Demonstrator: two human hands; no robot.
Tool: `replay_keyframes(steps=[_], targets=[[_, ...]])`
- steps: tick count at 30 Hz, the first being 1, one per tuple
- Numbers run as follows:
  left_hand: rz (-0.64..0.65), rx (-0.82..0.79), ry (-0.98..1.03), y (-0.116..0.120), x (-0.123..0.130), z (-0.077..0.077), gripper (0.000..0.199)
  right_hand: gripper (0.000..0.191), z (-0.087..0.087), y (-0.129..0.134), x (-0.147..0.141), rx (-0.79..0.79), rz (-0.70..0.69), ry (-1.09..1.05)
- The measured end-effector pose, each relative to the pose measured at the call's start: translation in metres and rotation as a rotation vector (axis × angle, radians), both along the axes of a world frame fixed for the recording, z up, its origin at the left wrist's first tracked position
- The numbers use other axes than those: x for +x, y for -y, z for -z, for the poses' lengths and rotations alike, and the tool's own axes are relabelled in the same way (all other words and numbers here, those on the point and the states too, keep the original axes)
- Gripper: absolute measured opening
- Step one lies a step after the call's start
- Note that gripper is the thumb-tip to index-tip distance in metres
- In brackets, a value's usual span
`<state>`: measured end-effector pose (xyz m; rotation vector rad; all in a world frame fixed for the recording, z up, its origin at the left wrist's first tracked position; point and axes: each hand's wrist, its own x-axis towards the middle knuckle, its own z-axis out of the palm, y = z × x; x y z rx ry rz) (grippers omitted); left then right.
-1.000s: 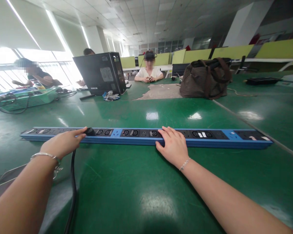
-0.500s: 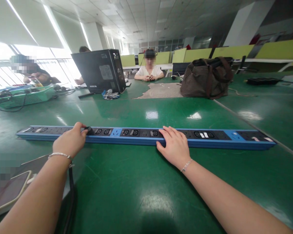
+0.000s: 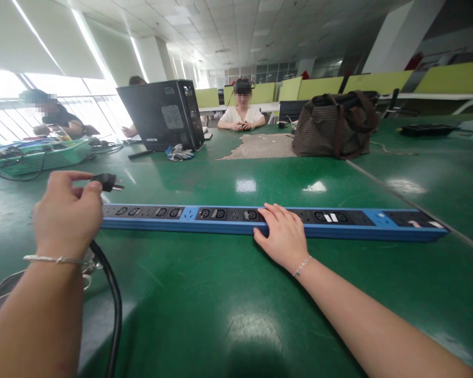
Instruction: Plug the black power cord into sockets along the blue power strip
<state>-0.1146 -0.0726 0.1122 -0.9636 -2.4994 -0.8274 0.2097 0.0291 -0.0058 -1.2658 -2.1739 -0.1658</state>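
Seen from the head camera, a person at a green table [image 3: 205, 304] pinches a black plug [image 3: 107, 181] between the thumb and fingers of the left hand [image 3: 68, 216], its metal pins bare and pointing right, apart from any socket. A thick black cable [image 3: 116, 299] hangs below that hand and curves down to the lower edge of the view. The right hand [image 3: 280, 231] lies palm down on a long blue power strip [image 3: 213, 227], fingers extended and close together across its black socket face, thumb set apart along the near side. The strip stretches crosswise on the table in front of the person, its left end hidden behind the left hand. A thin silvery bracelet circles each wrist. Farther back stand a black computer case [image 3: 157, 115] and, to its right, a brown striped bag [image 3: 333, 128], with pale gloves [image 3: 179, 153] lying at the foot of the case. A green basket [image 3: 51, 158] of cables sits at left. Across the table, a co-worker in a white top [image 3: 242, 116] sits with hands together, while another person in dark clothing [image 3: 65, 118] sits at far left, near the bright windows.
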Motion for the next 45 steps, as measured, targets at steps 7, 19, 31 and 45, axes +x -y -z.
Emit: replay_keyframes(steps=[7, 19, 31, 45], targets=[[0.436, -0.320, 0.155, -0.024, 0.041, 0.022, 0.042, 0.043, 0.000, -0.001, 0.000, -0.011, 0.002, 0.011], [0.379, -0.428, 0.045, -0.041, 0.058, 0.039, 0.045, 0.042, -0.001, 0.000, -0.001, -0.005, 0.006, -0.005], [0.330, -0.622, -0.075, -0.057, 0.077, 0.034, 0.042, 0.042, -0.001, 0.001, -0.001, -0.015, -0.002, -0.025], [0.369, -0.635, -0.051, -0.054, 0.070, 0.047, 0.043, 0.043, -0.002, 0.001, -0.001, -0.037, -0.007, -0.026]])
